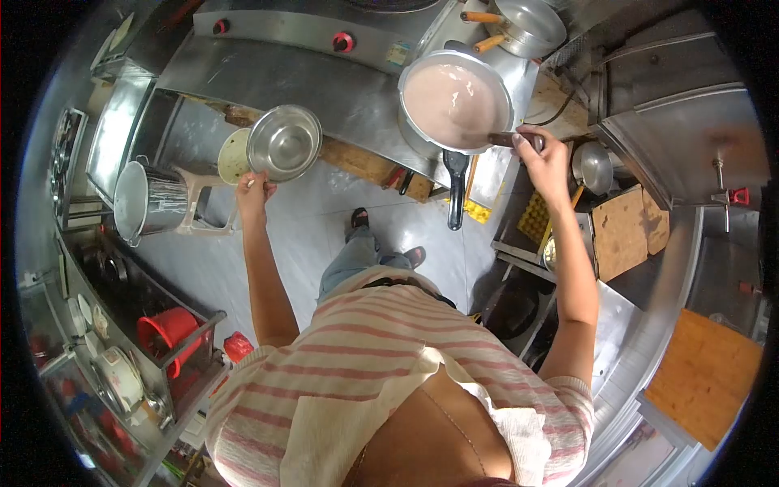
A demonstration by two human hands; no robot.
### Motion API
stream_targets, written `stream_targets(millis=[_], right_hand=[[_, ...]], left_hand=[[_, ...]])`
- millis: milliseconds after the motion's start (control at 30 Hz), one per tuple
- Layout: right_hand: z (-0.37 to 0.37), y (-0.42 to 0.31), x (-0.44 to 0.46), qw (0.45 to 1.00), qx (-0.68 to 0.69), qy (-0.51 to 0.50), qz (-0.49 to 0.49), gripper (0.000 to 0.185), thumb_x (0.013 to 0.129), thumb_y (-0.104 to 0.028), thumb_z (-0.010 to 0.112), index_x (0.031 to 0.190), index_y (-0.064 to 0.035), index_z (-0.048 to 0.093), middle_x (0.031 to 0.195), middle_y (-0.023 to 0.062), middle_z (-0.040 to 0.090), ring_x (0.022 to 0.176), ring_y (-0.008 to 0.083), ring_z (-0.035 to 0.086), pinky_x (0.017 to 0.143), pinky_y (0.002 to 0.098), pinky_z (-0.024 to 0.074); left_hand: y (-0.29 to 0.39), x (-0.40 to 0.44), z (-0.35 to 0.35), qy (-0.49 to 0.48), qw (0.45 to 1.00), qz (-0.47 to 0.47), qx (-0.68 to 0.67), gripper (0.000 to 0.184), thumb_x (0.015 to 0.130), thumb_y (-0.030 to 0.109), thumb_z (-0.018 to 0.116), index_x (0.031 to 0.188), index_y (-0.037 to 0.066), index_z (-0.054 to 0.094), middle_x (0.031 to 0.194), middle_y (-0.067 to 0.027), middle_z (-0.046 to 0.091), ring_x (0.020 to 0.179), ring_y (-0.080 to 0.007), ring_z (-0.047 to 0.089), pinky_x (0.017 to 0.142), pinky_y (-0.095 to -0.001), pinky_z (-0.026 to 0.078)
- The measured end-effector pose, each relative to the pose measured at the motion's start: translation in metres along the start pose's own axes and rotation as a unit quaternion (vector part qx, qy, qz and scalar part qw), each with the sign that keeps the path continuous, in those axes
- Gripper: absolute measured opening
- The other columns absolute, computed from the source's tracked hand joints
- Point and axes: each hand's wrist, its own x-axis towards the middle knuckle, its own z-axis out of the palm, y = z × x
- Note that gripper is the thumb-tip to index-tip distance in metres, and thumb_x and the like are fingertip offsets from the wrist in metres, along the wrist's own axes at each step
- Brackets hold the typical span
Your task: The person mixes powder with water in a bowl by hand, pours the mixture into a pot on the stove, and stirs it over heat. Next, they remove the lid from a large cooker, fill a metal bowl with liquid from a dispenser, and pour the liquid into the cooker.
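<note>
My left hand (254, 195) is closed on the rim of a shiny steel bowl (294, 134), held out over the floor at the left. The bowl is tilted towards me and no contents show inside. To the right, my right hand (545, 162) grips a brown-handled utensil (513, 140) at the edge of a pressure cooker pot (402, 105). Its working end is hidden. Pale pinkish-brown liquid (450, 101) fills much of the lidless pot. A long black handle (456, 191) on the pot points towards me.
A steel counter (292, 81) with red knobs runs behind the pot. Orange-handled saucepans (531, 28) stand at the back right. A large bucket (150, 199) is at the left beside a plastic stool (199, 203). A wooden board (702, 377) lies at the right.
</note>
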Motion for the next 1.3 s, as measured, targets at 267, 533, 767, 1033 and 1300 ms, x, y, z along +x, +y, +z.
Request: stream_targets(millis=[267,533,767,1033,1300], right_hand=[[0.027,0.022,0.011,0.985,-0.117,0.023,-0.123,0.029,0.072,-0.019,0.060,0.094,-0.0004,0.055,0.087,0.0146,0.060,0.069,0.0268,0.060,0.063,0.0325,0.0467],[-0.013,-0.010,0.004,0.975,-0.201,-0.030,-0.093,0.025,0.070,-0.019,0.058,0.089,-0.0022,0.059,0.070,0.0141,0.059,0.062,0.0284,0.058,0.058,0.0331,0.0460],[0.014,0.003,0.003,0.998,0.051,0.000,0.025,0.030,0.074,-0.020,0.060,0.092,0.0040,0.057,0.061,0.0108,0.057,0.057,0.0098,0.052,0.054,0.0233,0.0420],[0.010,0.024,0.008,0.972,-0.188,-0.002,-0.141,0.029,0.073,-0.021,0.058,0.095,-0.0034,0.056,0.081,0.0121,0.060,0.063,0.0264,0.058,0.057,0.0326,0.0461],[-0.003,0.016,-0.005,0.994,0.010,0.098,0.042,0.023,0.073,-0.016,0.058,0.085,0.0040,0.059,0.065,0.0110,0.059,0.055,0.0149,0.057,0.053,0.0246,0.0445]], left_hand=[[0.018,-0.011,0.020,0.018,1.000,0.012,-0.009,0.014,0.074,0.011,0.060,0.075,0.012,0.046,0.062,-0.0018,0.053,0.053,-0.0099,0.052,0.054,-0.0229,0.046],[0.002,-0.003,-0.002,0.010,1.000,0.005,-0.016,0.012,0.074,0.012,0.059,0.079,0.010,0.048,0.066,-0.0008,0.054,0.055,-0.0099,0.052,0.054,-0.0230,0.046],[0.006,-0.007,0.008,0.012,1.000,0.008,-0.022,0.013,0.074,0.012,0.059,0.080,0.007,0.049,0.065,-0.0014,0.053,0.055,-0.0100,0.052,0.055,-0.0232,0.046],[0.012,-0.008,0.011,-0.002,0.999,0.023,-0.027,0.012,0.075,0.011,0.058,0.079,0.009,0.046,0.065,-0.0015,0.054,0.055,-0.0099,0.052,0.055,-0.0235,0.045],[0.010,-0.010,0.004,0.008,1.000,0.023,-0.015,0.012,0.075,0.011,0.057,0.075,0.010,0.045,0.064,-0.0016,0.054,0.054,-0.0097,0.052,0.054,-0.0233,0.045]])
